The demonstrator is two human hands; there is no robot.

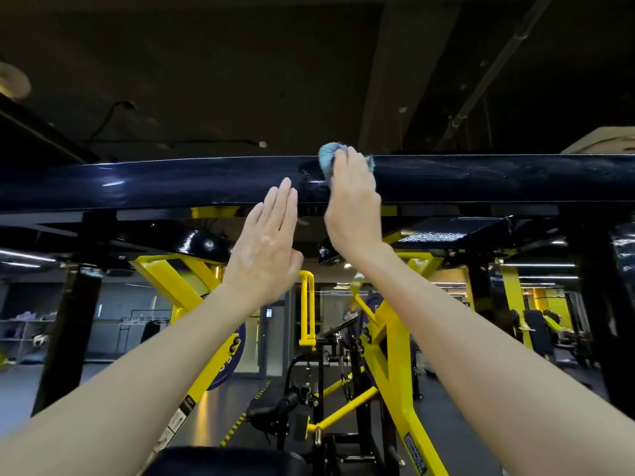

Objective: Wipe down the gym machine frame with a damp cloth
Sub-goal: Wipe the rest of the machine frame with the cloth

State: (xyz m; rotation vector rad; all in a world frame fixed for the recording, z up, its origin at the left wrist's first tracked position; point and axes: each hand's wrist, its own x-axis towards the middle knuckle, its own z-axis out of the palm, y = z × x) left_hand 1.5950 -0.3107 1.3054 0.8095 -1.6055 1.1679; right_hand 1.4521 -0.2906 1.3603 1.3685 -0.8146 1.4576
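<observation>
Right hand [354, 207] with blue cloth [327, 161] on the black overhead bar [171, 182], flat left hand [266, 242] just beside.

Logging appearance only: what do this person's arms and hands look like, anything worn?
The left hand and right hand are ungloved, with no rings showing. The left forearm and right forearm are bare to the frame edge: no sleeve, watch or wristband in view. A small shiny spot sits on the left hand's back.

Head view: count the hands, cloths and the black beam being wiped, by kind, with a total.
hands: 2, left hand and right hand
blue cloth: 1
black beam: 1
Total: 4
</observation>
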